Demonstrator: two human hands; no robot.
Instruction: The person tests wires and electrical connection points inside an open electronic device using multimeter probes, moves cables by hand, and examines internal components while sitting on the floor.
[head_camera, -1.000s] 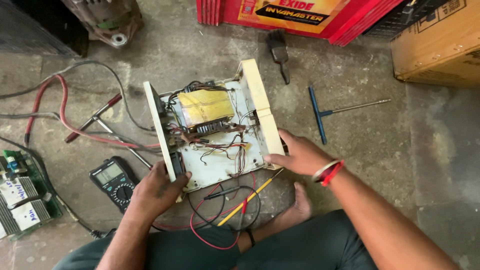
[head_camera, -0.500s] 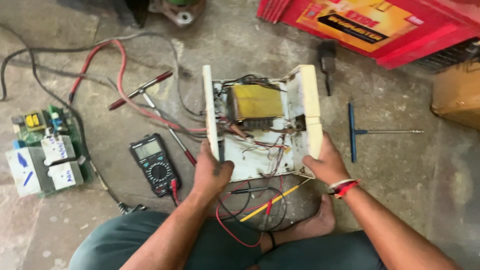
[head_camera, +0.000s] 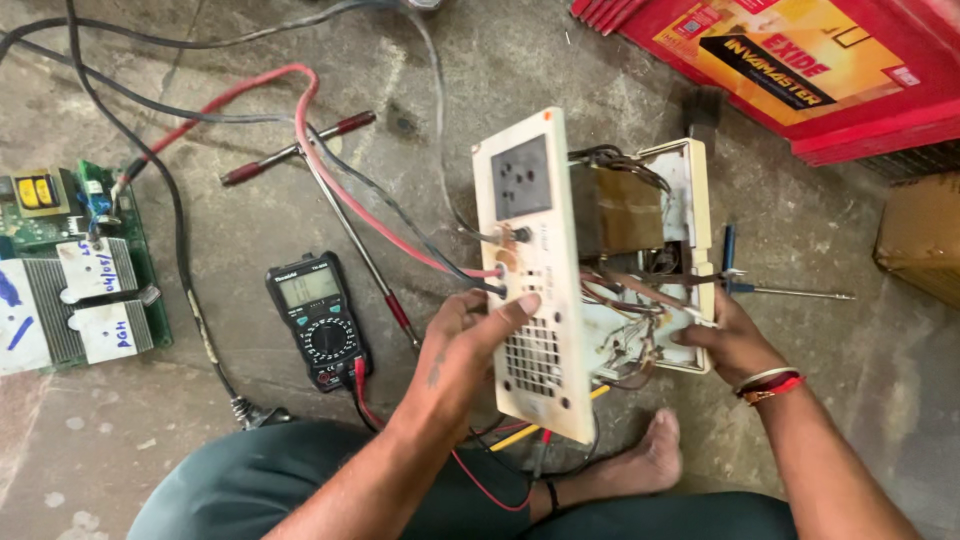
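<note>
Near the centre of the frame, the person is holding an opened cream-coloured power unit (head_camera: 600, 270) tilted up off the concrete floor (head_camera: 250, 420), its socket panel (head_camera: 525, 270) facing the camera and its transformer (head_camera: 618, 212) and loose wiring showing behind it. The left hand (head_camera: 462, 352) is pressing against the panel's lower left edge, fingers curled with the fingertips (head_camera: 522, 303) resting on the panel face beside the vent grille. The right hand (head_camera: 728, 338), wearing bangles at the wrist, is gripping the unit's lower right corner, fingers wrapped under the casing. A red and a black cable (head_camera: 330, 160) are running from the panel toward the upper left of the frame. A black digital multimeter (head_camera: 317, 318) is lying left of the left hand, a green circuit board (head_camera: 70, 262) with heat sinks at the far left edge. A red battery (head_camera: 800, 60) is sitting at the upper right, a blue T-handle tool (head_camera: 760, 288) just beyond the unit's right side, and a bare foot (head_camera: 650, 462) below it.
</note>
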